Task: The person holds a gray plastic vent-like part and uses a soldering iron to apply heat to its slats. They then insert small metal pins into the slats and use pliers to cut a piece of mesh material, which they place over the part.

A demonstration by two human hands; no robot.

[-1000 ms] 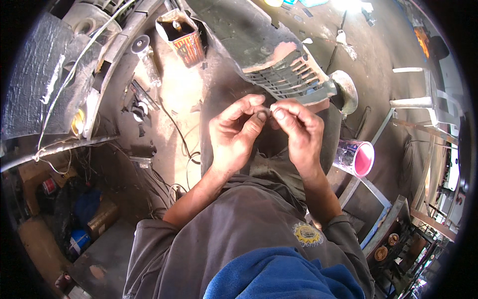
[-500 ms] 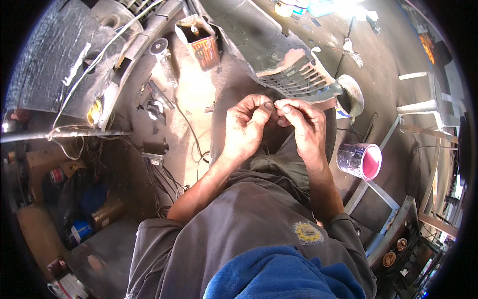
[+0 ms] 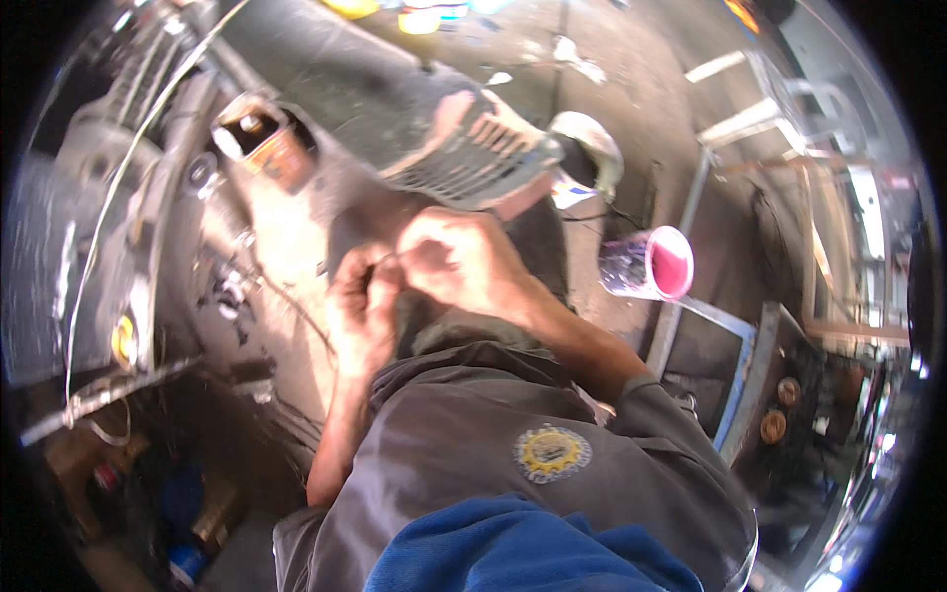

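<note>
My left hand (image 3: pixel 361 311) and my right hand (image 3: pixel 462 259) meet in front of my body, above my lap. The fingers of both are closed, with thumb and fingertips pinched together. Whatever sits between the fingertips is too small and blurred to name. Just beyond my hands, a dark panel like a car bumper (image 3: pixel 365 104) lies at a slant. Its slotted end (image 3: pixel 475 153) points toward me, with pinkish patches near it.
At the far left stands a square rusty can (image 3: pixel 281 158), open on top. To the right are a tilted paint can (image 3: pixel 673 264) with pink inside and a round pale container (image 3: pixel 589 138). A metal frame (image 3: pixel 735 390) is near my right elbow; a cable (image 3: pixel 294 304) lies at left.
The view has swung, so the surroundings sit further left. My hands remain together; the right hand has turned, now showing its back and lying across toward the left hand's fingertips.
</note>
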